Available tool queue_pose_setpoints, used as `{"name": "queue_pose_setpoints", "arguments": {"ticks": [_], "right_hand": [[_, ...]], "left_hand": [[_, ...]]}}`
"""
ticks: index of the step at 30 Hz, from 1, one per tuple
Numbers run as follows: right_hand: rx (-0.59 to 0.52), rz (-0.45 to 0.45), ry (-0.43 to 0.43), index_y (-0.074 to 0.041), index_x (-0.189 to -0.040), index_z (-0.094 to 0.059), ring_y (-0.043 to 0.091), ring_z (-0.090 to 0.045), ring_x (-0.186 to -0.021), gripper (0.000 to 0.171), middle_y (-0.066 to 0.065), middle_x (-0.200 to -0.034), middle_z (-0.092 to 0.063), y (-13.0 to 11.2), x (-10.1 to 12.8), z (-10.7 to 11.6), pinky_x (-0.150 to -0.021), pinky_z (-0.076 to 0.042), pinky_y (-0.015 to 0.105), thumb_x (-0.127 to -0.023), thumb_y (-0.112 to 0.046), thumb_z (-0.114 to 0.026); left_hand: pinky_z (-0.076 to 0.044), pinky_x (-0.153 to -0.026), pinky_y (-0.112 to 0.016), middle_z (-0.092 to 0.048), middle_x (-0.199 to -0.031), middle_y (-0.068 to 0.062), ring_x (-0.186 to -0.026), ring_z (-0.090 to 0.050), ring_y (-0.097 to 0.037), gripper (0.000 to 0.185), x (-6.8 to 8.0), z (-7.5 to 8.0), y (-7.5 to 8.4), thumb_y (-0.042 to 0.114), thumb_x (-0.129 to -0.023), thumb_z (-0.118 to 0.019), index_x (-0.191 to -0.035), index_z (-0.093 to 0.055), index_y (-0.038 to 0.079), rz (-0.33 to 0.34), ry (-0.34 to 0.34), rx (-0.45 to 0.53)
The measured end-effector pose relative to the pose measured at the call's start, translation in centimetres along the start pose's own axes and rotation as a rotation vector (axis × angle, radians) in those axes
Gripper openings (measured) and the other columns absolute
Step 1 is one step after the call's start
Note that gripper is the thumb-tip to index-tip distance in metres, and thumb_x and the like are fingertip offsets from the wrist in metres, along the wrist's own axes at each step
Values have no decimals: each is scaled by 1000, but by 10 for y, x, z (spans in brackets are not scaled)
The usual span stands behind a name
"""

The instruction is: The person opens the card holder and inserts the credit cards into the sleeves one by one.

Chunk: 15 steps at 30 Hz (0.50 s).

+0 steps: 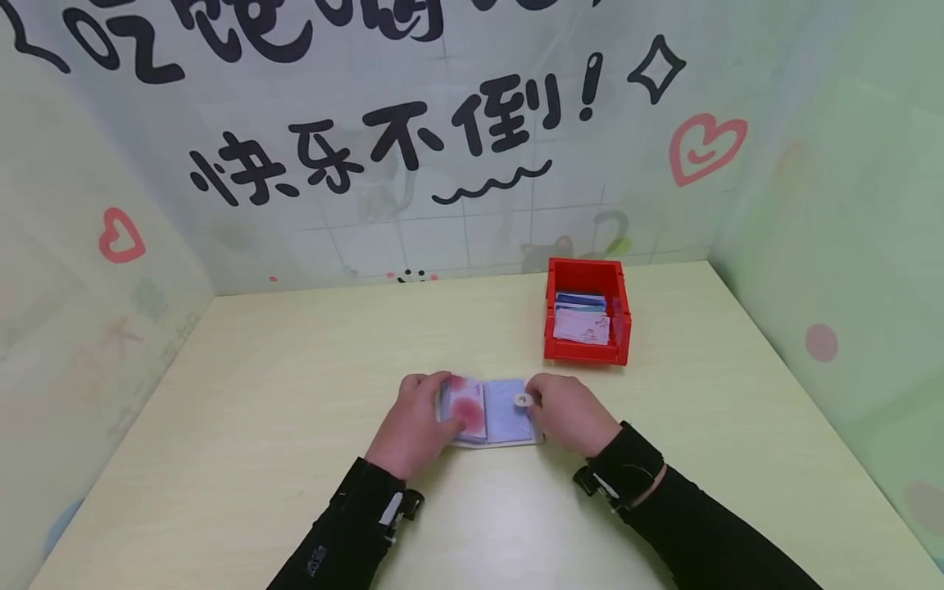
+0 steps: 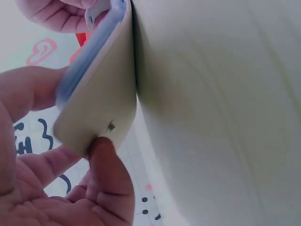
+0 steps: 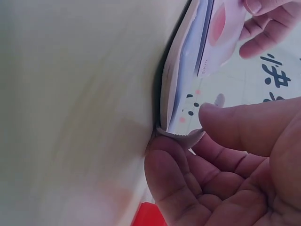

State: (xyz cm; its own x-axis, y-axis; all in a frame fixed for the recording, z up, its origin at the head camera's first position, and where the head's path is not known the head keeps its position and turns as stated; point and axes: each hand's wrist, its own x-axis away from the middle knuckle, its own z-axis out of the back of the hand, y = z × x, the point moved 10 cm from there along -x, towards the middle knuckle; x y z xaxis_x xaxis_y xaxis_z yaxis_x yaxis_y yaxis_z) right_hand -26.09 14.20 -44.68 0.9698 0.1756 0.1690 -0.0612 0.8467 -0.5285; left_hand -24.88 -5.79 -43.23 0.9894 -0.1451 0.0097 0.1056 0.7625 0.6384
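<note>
left hand point(image 1: 410, 426) grips the card wallet's point(image 1: 490, 414) left edge, wallet lying open on the tabletop point(image 1: 295, 393). right hand point(image 1: 571, 414) pinches its snap tab point(image 1: 522, 400). best keep the left side pinned flat, lifting the tab gently. red bin point(image 1: 586, 322) sits beyond.

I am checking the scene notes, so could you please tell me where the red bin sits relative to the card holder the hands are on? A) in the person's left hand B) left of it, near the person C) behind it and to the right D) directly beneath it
C: in the head view the red bin stands on the table beyond the card holder, off to the right, apart from both hands.
</note>
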Motion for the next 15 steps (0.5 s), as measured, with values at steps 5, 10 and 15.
{"name": "queue_pose_setpoints", "arguments": {"ticks": [5,10,15], "right_hand": [[-31,-1,1,-5,-125,-71,21,-61,-92,29,8,-109,-71,0,1,1,-89,-60,35,-98,-13,-75],[-61,-9,5,-6,-122,-71,21,-61,-91,24,7,-108,-71,0,-1,-1,-90,-59,35,-99,-14,-73],[-69,-1,10,-7,-120,-71,21,-62,-92,21,7,-108,-71,-1,-1,-1,-95,-60,39,-100,-14,-71]], "left_hand": [[-58,-92,-38,-46,-144,-18,-106,-62,-29,61,-1,0,12,23,-94,-77,-149,-56,8,-47,33,17],[-58,-102,-42,-46,-149,-17,-114,-62,-30,59,0,-2,25,21,-97,-73,-151,-54,6,-89,60,14],[-56,-106,-45,-47,-152,-16,-119,-63,-29,62,1,-4,36,20,-97,-74,-153,-52,7,-150,71,0]]}}
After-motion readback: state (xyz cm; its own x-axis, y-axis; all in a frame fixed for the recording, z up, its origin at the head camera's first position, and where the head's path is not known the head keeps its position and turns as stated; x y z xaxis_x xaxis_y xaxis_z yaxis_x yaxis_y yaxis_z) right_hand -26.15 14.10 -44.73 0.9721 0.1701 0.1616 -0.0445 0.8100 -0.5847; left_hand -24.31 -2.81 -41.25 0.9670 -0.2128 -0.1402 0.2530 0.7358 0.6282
